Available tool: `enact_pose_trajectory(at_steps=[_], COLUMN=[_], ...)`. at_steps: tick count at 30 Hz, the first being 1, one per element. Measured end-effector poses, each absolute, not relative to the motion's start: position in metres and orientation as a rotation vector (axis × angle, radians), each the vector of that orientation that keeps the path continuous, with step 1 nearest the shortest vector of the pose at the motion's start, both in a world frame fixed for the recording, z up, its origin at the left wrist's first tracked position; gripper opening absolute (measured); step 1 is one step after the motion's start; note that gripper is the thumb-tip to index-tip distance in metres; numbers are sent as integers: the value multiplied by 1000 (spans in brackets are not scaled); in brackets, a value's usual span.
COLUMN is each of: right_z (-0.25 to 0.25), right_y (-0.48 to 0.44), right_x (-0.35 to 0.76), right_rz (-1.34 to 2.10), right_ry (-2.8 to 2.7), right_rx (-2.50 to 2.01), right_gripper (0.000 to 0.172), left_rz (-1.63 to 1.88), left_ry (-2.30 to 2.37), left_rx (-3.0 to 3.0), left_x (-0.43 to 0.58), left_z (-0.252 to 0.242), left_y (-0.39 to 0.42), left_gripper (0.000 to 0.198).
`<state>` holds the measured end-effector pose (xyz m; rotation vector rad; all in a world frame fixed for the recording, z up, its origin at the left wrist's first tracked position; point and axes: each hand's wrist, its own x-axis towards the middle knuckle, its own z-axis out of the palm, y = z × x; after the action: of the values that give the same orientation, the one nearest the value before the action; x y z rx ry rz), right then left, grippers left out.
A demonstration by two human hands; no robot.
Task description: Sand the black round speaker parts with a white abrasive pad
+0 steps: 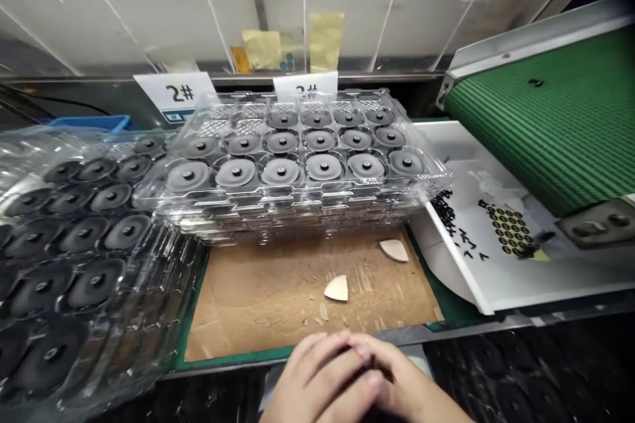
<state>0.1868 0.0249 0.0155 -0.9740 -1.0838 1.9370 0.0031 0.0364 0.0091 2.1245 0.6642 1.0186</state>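
Clasped together and empty, my left hand and right hand rest just short of a cardboard sheet laid on a green mat, where two pale wedge-shaped pieces lie among scattered crumbs. Beyond them stands a stack of clear plastic trays holding dark round discs with central hubs; more filled trays spread to the left. At right, a green conveyor belt runs above a white board marked in black handwriting. A card label behind reads "2#"; the next, partly hidden, is unclear.
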Motion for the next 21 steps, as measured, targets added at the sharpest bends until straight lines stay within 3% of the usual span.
enact_pose_trajectory(at_steps=[5,9,13,16,19,21], right_z=[3,-1,-5,-21,-45,-60], right_y=[34,44,56,65,72,72], right_x=[196,193,193,197,196,191], right_rz=[2030,2013,1986,1614,1075,971], right_ry=[-958,-949,-1084,-1352,-1638,-1706], right_rx=[-1042,-1085,-1159,-1481,-1834,-1873], right_gripper=[59,61,70,62,43,36], left_rz=[815,684,849,895,934,953], left_ry=[609,605,1030,1207,1021,911], left_rx=[1900,1932,1507,772,243,106], left_x=[10,5,13,15,13,12], left_z=[-10,-13,-1,9,12,10], left_y=[54,60,65,77,92,98], left_gripper=[53,68,71,64,58,55])
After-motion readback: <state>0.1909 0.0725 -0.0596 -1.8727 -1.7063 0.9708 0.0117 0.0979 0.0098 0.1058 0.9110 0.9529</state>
